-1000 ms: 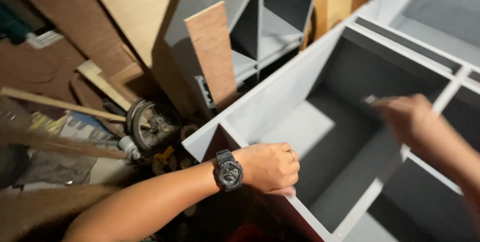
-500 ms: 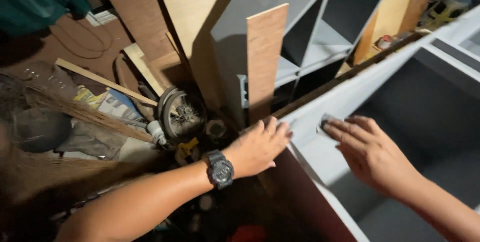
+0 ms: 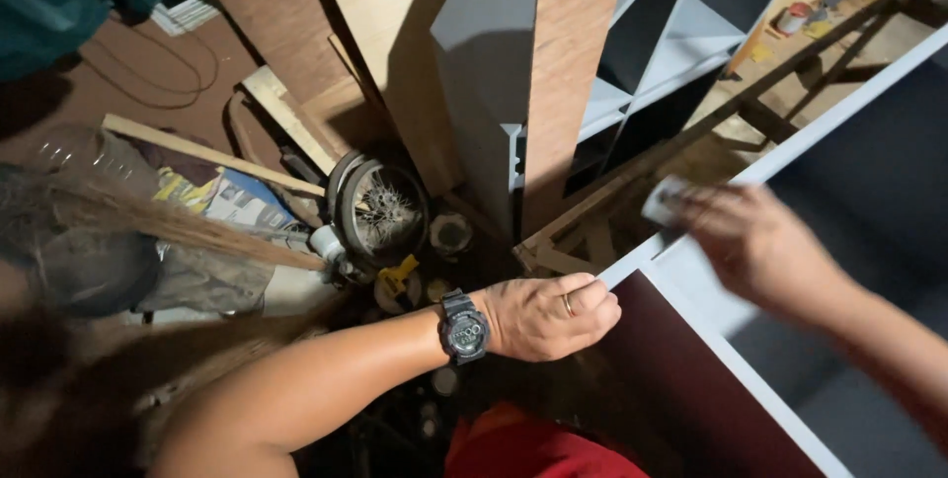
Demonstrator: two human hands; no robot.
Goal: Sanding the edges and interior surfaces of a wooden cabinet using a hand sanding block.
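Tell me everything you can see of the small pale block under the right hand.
The small pale flat block looks light grey, possibly a sanding pad; motion blur hides its surface. Only one end shows, the rest covered by the fingers of the right hand, which presses it on the top edge of the grey-painted cabinet panel, near its corner. The left hand grips that corner, apart from the block.
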